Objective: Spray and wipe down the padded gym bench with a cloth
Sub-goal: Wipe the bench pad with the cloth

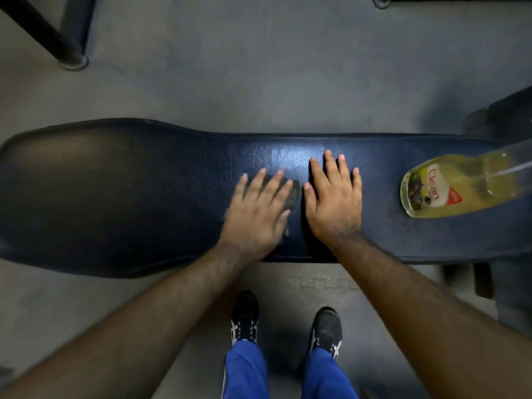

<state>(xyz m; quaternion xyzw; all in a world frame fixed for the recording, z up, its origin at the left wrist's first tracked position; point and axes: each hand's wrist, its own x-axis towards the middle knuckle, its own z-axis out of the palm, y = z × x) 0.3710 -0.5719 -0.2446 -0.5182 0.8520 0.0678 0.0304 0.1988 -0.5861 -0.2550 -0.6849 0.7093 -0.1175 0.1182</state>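
The padded gym bench [129,197], the worktop here, was the largest thing in view: dark navy vinyl with a faint grain and a piped edge, its long axis running left to right across the picture. Its left end swelled wide and rounded and lay in shadow, while the right part ran narrow and straight toward the frame's edge. A pale sheen showed on the vinyl just beyond the fingertips of both hands.

A spray bottle [449,185] of yellow liquid lay on its side on the right part of the worktop, its base toward the hands, its neck pointing right and slightly away, and a label reading "Clean". It was well apart from both hands.

The right hand [334,200] lay flat on the pad, palm down, fingers spread and pointing away from the person, with nothing under it that could be seen.

The left hand [259,208], blurred, pressed palm down with fingers spread on a dark cloth [293,192]. Only a bunched edge of the cloth showed past the fingers, between the two hands, near the worktop's middle.

Below, black shoes [244,318] and blue trousers stood on the grey floor [259,67].
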